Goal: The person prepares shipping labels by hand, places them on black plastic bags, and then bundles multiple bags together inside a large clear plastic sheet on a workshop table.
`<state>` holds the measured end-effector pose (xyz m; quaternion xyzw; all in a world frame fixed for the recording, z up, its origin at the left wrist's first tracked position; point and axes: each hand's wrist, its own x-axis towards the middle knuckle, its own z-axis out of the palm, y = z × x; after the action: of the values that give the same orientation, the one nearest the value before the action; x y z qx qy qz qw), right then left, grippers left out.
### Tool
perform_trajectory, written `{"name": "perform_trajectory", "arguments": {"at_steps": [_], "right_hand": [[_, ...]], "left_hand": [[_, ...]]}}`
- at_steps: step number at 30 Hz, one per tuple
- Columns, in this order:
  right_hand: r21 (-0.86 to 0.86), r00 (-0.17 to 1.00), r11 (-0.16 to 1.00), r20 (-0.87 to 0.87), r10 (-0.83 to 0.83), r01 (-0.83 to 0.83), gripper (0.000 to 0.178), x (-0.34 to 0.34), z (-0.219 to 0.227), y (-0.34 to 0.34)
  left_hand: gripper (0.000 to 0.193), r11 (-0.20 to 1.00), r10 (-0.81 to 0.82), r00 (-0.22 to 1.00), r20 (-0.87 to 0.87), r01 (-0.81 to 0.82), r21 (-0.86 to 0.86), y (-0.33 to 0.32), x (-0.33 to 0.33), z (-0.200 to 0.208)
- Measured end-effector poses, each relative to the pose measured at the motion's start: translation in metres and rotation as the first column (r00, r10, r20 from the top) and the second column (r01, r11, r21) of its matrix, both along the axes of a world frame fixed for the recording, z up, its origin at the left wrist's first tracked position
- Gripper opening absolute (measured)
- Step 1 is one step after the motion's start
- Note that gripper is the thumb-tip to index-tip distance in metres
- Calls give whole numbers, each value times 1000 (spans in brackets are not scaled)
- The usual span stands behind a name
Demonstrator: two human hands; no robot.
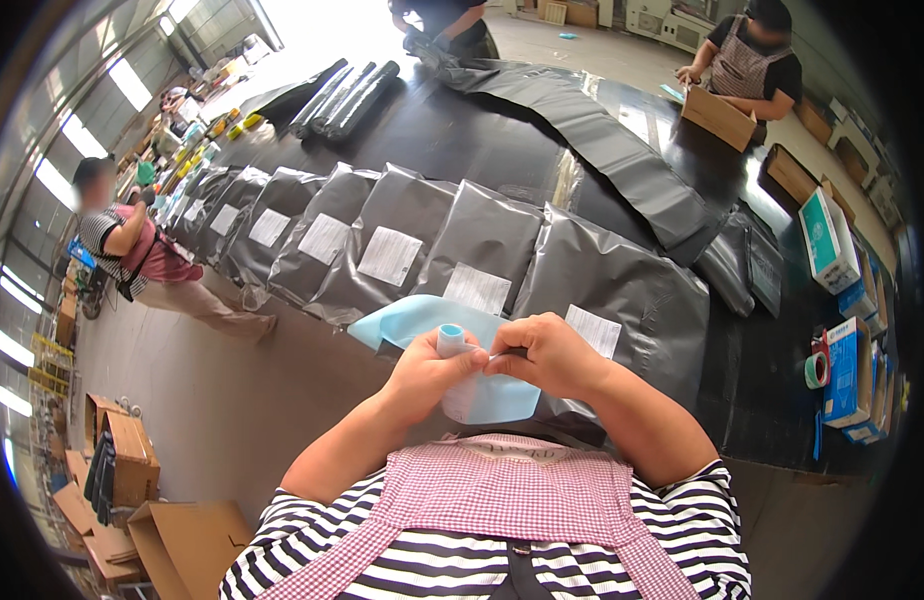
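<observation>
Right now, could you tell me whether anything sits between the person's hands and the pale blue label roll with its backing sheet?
Nothing visible does. The left hand already grips the pale blue label roll, and the right hand pinches at it from the other side. The pale blue backing sheet lies on the grey plastic mailer bag behind.

The person wears a short-sleeved top in black and white stripes, the sleeves ending above the elbows. Over it lies a bib apron (502, 495) in a small pink-and-white check — its top edge straight across the chest, with a pale band along that edge. Both forearms are bare; the left hand (432, 368) and right hand (552, 352) carry no gloves, rings or watch.
</observation>
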<state>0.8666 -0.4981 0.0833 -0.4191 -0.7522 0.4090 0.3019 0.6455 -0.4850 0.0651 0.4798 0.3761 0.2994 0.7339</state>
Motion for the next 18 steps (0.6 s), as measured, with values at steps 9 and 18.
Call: {"name": "perform_trajectory", "arguments": {"at_steps": [9, 18], "right_hand": [[-239, 806, 955, -592, 2, -178, 29, -30, -17, -11], [-432, 797, 679, -431, 423, -594, 43, 26, -37, 19]], "left_hand": [[8, 946, 201, 922, 331, -270, 180, -29, 0, 4], [12, 920, 361, 912, 194, -382, 85, -49, -20, 5]]}}
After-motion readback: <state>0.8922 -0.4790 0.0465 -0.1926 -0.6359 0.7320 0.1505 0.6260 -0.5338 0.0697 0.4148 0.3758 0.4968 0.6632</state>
